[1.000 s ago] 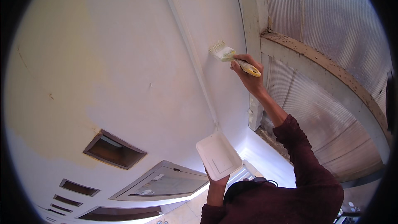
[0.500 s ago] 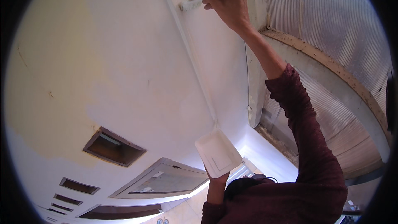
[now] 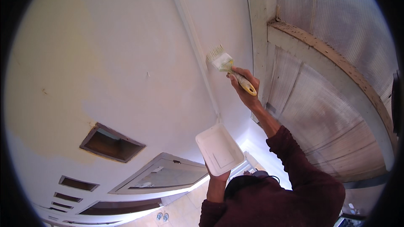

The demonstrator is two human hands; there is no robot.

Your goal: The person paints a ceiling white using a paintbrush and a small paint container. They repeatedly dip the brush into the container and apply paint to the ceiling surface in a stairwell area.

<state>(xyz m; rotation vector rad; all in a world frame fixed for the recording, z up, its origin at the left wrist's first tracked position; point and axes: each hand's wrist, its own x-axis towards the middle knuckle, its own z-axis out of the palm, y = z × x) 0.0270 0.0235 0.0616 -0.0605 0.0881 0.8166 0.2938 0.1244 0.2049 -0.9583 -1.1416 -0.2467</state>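
My right hand [image 3: 247, 87] is closed round the handle of a wide paintbrush [image 3: 222, 62]. The brush has a white-smeared ferrule and a yellow-tipped handle, and its pale bristles point up and left. They are close to a thin white conduit [image 3: 191, 40] running down the wall; whether they touch the wall I cannot tell. Below, my left hand [image 3: 219, 177] grips a white rectangular paint tray [image 3: 202, 141] from underneath, with most of its fingers hidden behind it. The tray is tilted, its hollow facing up, and white paint lines the inside.
The wall [image 3: 139, 46] is partly white, partly yellowish. Small framed openings [image 3: 112, 142] and a larger window [image 3: 164, 174] are set in it. At right, a wooden beam [image 3: 332, 48] crosses corrugated translucent sheeting [image 3: 341, 4]. Slippers [image 3: 162, 217] lie on the tiled floor.
My right hand has come down from high on the wall with the brush, which has turned so its bristles point up. The left hand still holds the tray in nearly the same place.
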